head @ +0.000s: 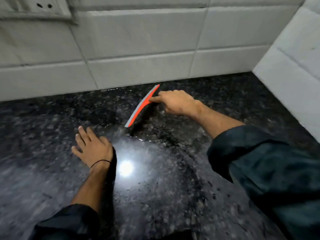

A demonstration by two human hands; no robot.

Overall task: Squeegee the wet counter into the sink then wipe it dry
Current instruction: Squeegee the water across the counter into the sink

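overhead, wet black granite counter [173, 187]

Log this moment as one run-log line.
phase: squeegee pass | right hand: holding squeegee, blade on counter near tiled wall | left hand: flat on counter, holding nothing | sink: out of view

We're looking at a back wall [138, 40] of pale grey-white rectangular tiles with thin dark grout lines, and up in the left corner there's a white socket plate [34, 9], blurred. A second tiled wall [294, 54] cuts in on the right. Below, the dark speckled stone surface [173, 196] gleams, an overhead light reflected as a bright white spot [126, 168]
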